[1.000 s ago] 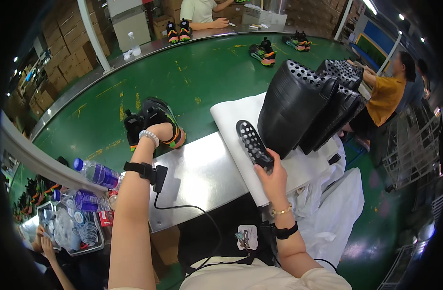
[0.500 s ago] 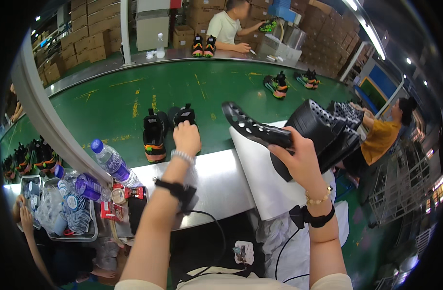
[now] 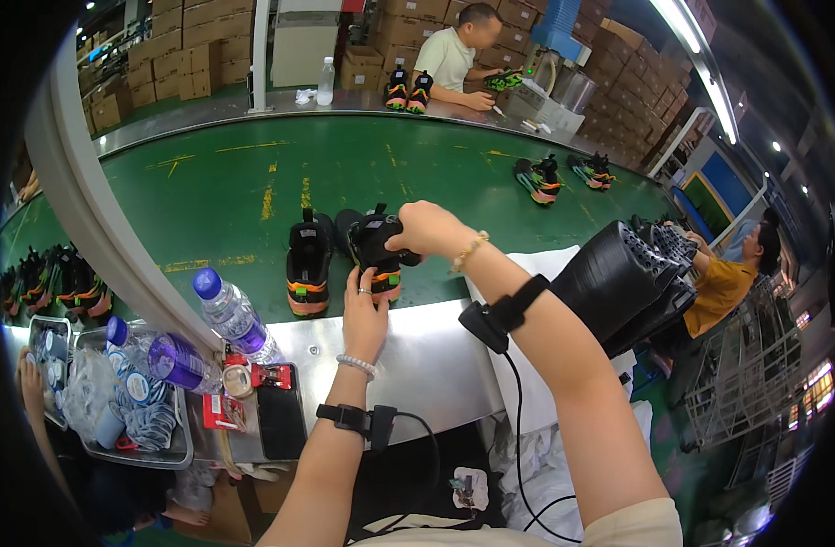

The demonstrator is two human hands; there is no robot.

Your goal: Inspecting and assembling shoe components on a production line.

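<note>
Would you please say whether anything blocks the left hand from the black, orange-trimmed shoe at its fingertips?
Nothing visible does: the left hand touches the heel of the black, orange-trimmed shoe. A similar black shoe stands to its left.

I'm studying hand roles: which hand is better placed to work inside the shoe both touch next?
Probably the right hand: it's at the opening of the black shoe, while the left hand is at its heel.

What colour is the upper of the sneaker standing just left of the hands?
The sneaker's upper is mostly black, best seen in the head view.
</note>
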